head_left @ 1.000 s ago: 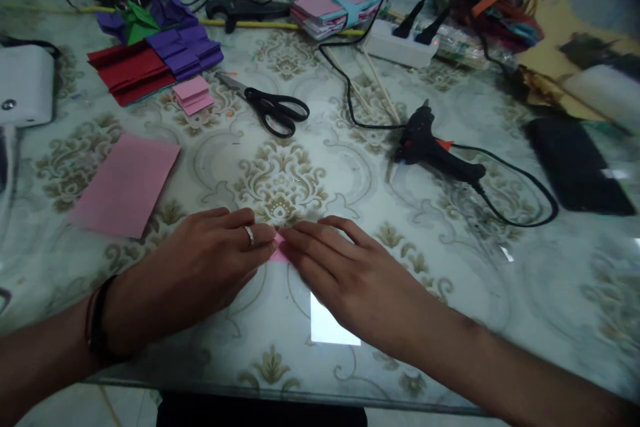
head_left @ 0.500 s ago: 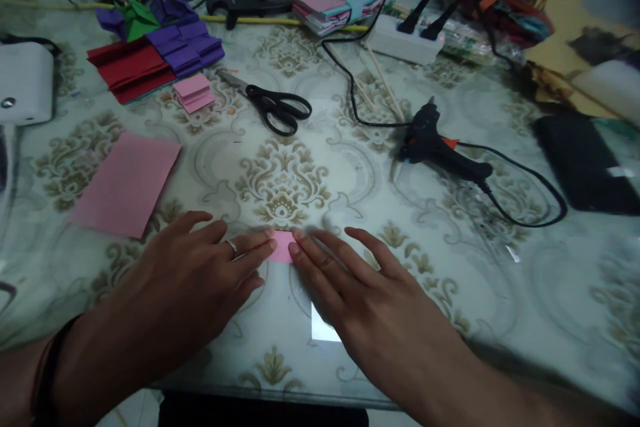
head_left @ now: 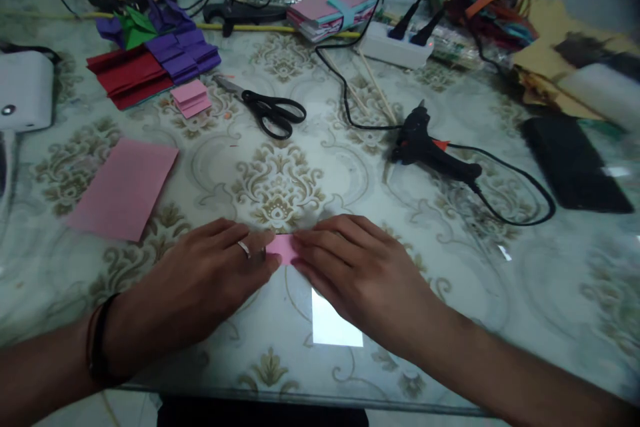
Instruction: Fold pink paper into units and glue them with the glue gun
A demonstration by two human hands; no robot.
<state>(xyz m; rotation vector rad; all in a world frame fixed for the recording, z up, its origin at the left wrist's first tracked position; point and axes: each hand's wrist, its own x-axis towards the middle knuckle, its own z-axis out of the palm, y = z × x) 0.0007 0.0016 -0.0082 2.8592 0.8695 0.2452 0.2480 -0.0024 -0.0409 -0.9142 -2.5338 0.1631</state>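
Close to the table's front edge, a small pink piece of paper (head_left: pixel 284 250) lies between my hands, its ends covered by my fingers. My left hand (head_left: pixel 210 280), with a ring and a dark wristband, pinches the left end between thumb and fingers. The right end is gripped by my right hand (head_left: pixel 360 273), whose fingers are bent together over it. A larger pink sheet (head_left: pixel 125 190) lies flat to the left. Farther back are a small folded pink paper (head_left: pixel 191 99) and black-handled scissors (head_left: pixel 273 110), partly spread.
A black glue gun (head_left: pixel 433 147) lies at right, its cable looping beside a dark phone (head_left: pixel 575 163). Behind are a white power strip (head_left: pixel 395 45), a banded paper stack (head_left: pixel 330 13), two thin sticks, and red folded paper (head_left: pixel 127 73). A white box-shaped device (head_left: pixel 27 90) stands at left.
My fingers, laid flatter on the pink paper before, have bent; the left thumb has come to the paper's lower edge. The right hand's raised finger has drawn in. The view has shifted slightly.
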